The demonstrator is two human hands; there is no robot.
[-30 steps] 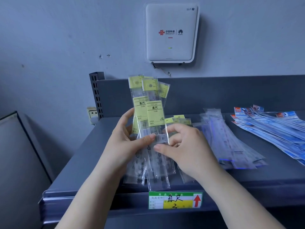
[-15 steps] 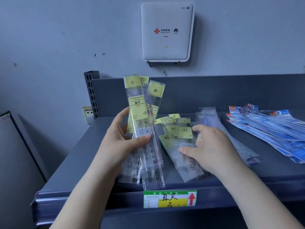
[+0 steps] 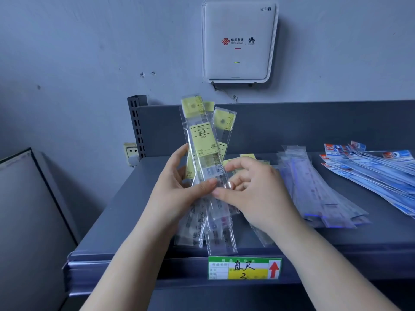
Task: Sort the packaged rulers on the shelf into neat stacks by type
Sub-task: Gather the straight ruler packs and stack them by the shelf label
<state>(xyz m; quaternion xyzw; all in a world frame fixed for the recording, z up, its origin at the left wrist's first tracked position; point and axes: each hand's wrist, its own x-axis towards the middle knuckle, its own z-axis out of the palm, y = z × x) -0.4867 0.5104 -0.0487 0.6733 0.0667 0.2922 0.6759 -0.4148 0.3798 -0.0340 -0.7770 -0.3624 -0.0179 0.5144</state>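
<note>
— What are the fingers doing?

— The left hand (image 3: 179, 194) is closed around a fanned bundle of clear-sleeved rulers with pale yellow labels (image 3: 205, 153), thumb pressed across the front, the other fingers (image 3: 179, 156) curled behind. The right hand (image 3: 253, 194) pinches the same bundle from the other side, thumb and forefinger closed on the sleeve edge beside the left thumb.

— How many rulers are in that bundle?

— At least three yellow header tabs show at the top; the lower ends overlap too much for an exact count. The bundle stands nearly upright over the front edge of the dark grey metal shelf (image 3: 125, 212), toward its left end.

— And elsewhere on the shelf?

— A few more yellow-labelled packs (image 3: 247, 156) lie flat behind the right hand, mostly hidden. Right of them, mid-shelf, one loose pile of clear, bluish-tinted ruler sleeves (image 3: 314, 189) runs from back to front edge. Toward the right end lies one fanned pile of blue-and-white packaged rulers with red corner marks (image 3: 370, 173). I cannot count either pile.

— Anything on the front edge?

— One green, yellow and white price tag with a red arrow (image 3: 244, 267). Above, one white wall-mounted router (image 3: 239, 41).
</note>
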